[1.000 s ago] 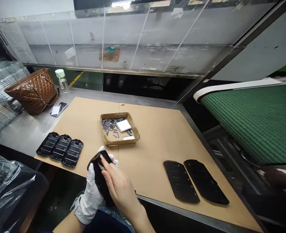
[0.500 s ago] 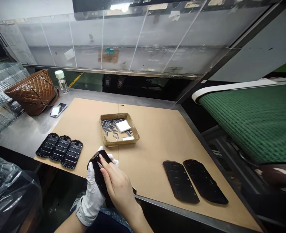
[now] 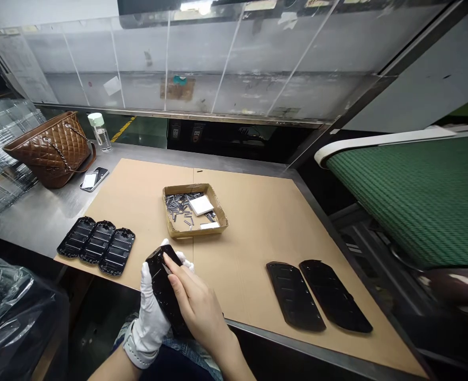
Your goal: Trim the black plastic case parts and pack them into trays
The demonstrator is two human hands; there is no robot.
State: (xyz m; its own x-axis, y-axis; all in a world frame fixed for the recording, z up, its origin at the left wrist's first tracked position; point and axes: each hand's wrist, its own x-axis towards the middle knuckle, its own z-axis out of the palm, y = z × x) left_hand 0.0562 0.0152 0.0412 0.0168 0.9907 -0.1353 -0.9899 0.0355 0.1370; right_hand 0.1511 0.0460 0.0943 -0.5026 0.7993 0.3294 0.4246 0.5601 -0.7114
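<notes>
My left hand (image 3: 151, 312), in a white glove, is wrapped round a black plastic cover (image 3: 164, 291) from below. The cover is tilted over the table's near edge, above my lap. My bare right hand (image 3: 198, 304) lies across the cover's right side, its fingers closed against it and the index fingertip pressing near the upper end. Whatever small part may lie beneath those fingers is hidden. Just beyond, a shallow cardboard tray (image 3: 172, 234) holds many small dark strips (image 3: 176, 203) and a white block (image 3: 201, 205).
Three black ribbed covers (image 3: 97, 243) lie side by side at left; two more black covers (image 3: 296, 296) lie at right. A phone (image 3: 94, 180), brown handbag (image 3: 55, 151) and bottle (image 3: 100, 132) stand back left. A green conveyor belt (image 3: 416, 185) runs at right.
My right thumb and fingers have shifted slightly on the cover, and the cover has turned a little in my left hand. A small pale patch by the fingers has mostly gone from view.
</notes>
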